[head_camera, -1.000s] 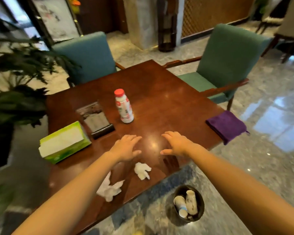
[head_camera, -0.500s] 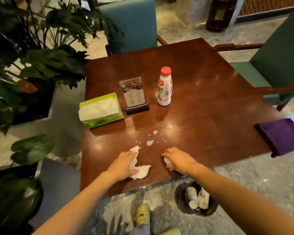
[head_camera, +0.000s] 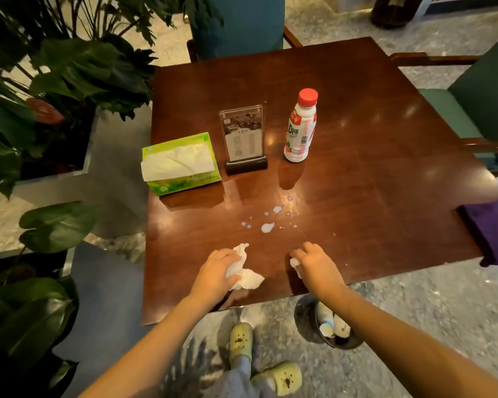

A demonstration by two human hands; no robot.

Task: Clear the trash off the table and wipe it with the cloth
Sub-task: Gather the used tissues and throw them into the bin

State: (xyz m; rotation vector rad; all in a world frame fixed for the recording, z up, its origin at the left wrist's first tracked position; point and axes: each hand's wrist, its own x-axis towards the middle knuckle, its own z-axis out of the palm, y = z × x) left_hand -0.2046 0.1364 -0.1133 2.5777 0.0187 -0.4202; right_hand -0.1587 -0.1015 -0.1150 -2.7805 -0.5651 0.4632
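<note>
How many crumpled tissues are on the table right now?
2. One larger crumpled tissue lies under the left hand near the table's front edge; a smaller wad is mostly hidden inside the right hand beside it.

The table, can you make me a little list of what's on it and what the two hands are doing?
table: dark wood
left hand: closed on a crumpled white tissue
right hand: closed on a smaller tissue wad
spill: white drops between the hands and the bottle
bottle: white, red cap, upright
tissue box: green, near the left edge
sign stand: clear, upright, between box and bottle
cloth: purple, draped over the right edge
bin: on the floor under the near edge, holds trash
</note>
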